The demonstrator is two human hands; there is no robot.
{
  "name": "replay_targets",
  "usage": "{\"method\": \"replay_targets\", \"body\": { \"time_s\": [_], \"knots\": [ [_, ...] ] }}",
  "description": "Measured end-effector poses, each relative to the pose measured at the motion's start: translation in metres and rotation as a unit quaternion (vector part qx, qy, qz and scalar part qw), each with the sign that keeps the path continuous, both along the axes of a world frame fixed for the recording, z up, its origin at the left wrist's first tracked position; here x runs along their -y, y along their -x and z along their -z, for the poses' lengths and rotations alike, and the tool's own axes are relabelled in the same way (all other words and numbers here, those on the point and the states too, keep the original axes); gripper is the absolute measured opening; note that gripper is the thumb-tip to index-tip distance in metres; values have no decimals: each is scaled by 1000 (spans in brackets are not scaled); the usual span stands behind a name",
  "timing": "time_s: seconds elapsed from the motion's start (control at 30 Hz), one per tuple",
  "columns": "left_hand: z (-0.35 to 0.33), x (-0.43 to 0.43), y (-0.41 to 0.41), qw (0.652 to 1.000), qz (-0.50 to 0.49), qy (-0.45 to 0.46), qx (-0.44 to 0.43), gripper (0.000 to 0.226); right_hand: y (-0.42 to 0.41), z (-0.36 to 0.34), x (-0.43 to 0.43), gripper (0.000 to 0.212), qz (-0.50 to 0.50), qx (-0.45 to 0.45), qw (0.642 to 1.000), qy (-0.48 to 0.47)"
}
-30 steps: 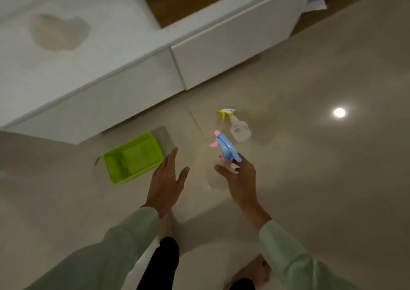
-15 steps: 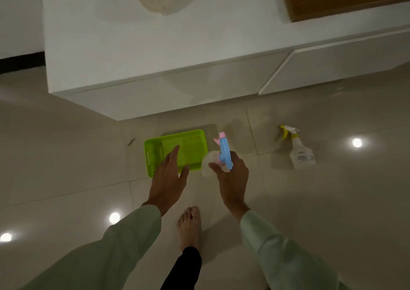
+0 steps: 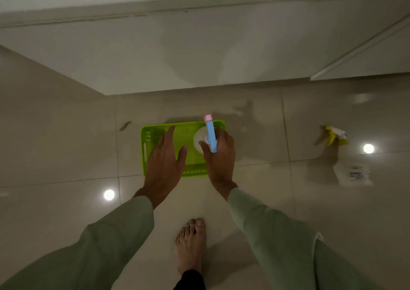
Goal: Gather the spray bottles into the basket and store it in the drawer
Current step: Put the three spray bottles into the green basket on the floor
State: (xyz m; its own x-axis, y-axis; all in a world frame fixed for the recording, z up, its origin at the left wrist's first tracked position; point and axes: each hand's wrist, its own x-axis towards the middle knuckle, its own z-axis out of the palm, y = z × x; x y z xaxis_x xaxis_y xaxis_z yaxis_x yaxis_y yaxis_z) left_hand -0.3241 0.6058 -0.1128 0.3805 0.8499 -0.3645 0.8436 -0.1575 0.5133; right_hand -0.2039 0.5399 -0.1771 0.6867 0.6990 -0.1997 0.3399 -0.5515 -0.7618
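A lime green basket (image 3: 148,142) lies on the tiled floor in front of a white cabinet. My right hand (image 3: 220,158) is shut on a spray bottle with a blue and pink head (image 3: 210,135), held upright over the basket's right half. My left hand (image 3: 164,161) hovers open over the basket's middle, fingers spread, holding nothing. A second spray bottle with a yellow and white head (image 3: 337,135) stands on the floor far to the right; its clear body shows a small label.
The white cabinet's drawer fronts (image 3: 199,52) fill the top of the view, with a seam between two drawers at the upper right. My bare foot (image 3: 190,245) stands on the glossy tiles below the hands. Ceiling lights reflect on the floor.
The view has swung left and closer to the basket. My right hand carried the blue and pink bottle from beside the basket to over it; my left hand moved over the basket too.
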Motion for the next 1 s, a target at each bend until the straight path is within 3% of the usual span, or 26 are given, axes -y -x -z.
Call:
{"method": "replay_targets", "body": {
  "time_s": [0.13,0.27,0.5,0.73,1.0],
  "knots": [
    [10,-1,-1,1000,10,-2,0,60,3,13,-2,30,-21,15,1000,13],
    [1,-2,-2,1000,12,-1,-1,60,1,6,-1,46,-23,-20,999,40],
    [-65,9,-28,999,1,-35,26,55,-45,-57,35,73,-69,-59,996,9],
    [-129,71,-123,994,77,-30,65,50,-137,-136,129,59,37,-41,998,15],
    [-122,176,-268,981,184,30,59,54,-271,-130,255,64,119,-56,985,110]
  ]
}}
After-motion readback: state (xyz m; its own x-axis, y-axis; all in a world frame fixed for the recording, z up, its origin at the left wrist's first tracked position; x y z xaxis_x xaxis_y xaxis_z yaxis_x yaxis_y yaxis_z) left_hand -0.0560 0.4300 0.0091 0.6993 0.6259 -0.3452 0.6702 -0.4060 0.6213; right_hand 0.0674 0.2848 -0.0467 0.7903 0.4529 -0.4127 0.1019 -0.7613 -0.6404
